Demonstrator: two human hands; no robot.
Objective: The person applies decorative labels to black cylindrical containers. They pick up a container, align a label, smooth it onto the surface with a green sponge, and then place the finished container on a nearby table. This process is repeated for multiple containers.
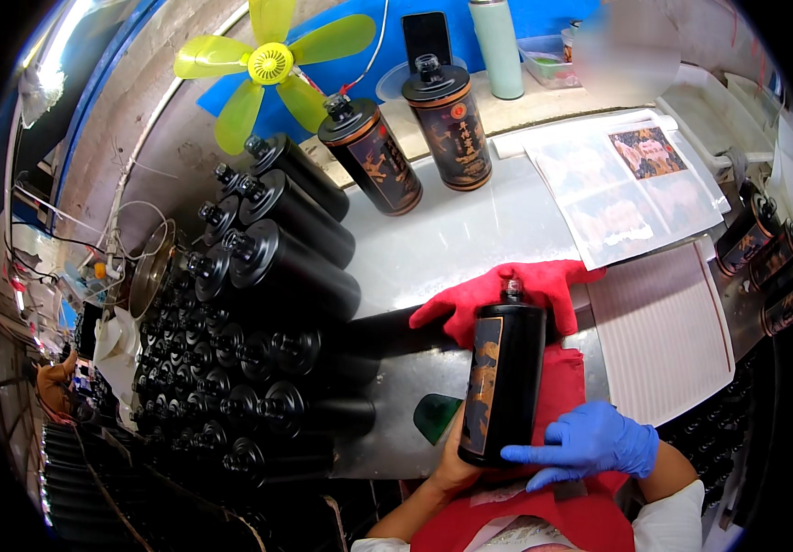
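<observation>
A black bottle with a dark label edged in gold leans back in front of me, its clear neck pointing away. My bare left hand grips it near the base on the left side; its fingers are partly hidden. In a blue glove, my right hand lies at the lower right of the bottle. Two of its fingers stretch out toward the base, one touching it, and nothing shows in its grasp. Behind the bottle is a red cloth. A dark green flat piece, like a scraper, lies beside my left forearm.
Many plain black bottles crowd the left side. Two labelled bottles stand at the back, near a yellow-green fan and a pale flask. Label sheets and a striped sheet lie right; more labelled bottles stand beyond.
</observation>
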